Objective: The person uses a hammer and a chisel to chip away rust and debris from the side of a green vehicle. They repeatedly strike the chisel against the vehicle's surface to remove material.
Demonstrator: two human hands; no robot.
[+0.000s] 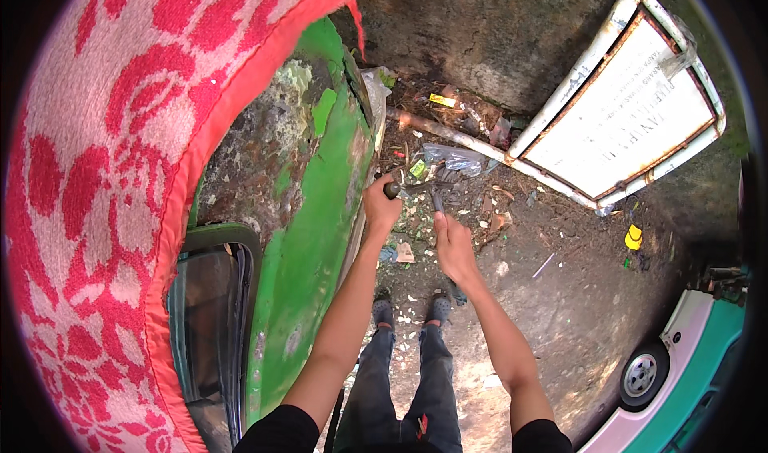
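My left hand is closed round a black-handled tool, its rounded butt end showing; the rest is hidden or too small to make out. It is held close beside the edge of a green vehicle body with peeling, worn paint. A hammer is gripped by its handle in my right hand, its dark head raised near the butt of the black-handled tool. I cannot tell whether the two tools touch.
A pink-and-red patterned cloth drapes over the vehicle at left, above a window. A white-framed sign leans at the back right. Paint flakes and litter, including a plastic bag, cover the ground. Another vehicle stands lower right.
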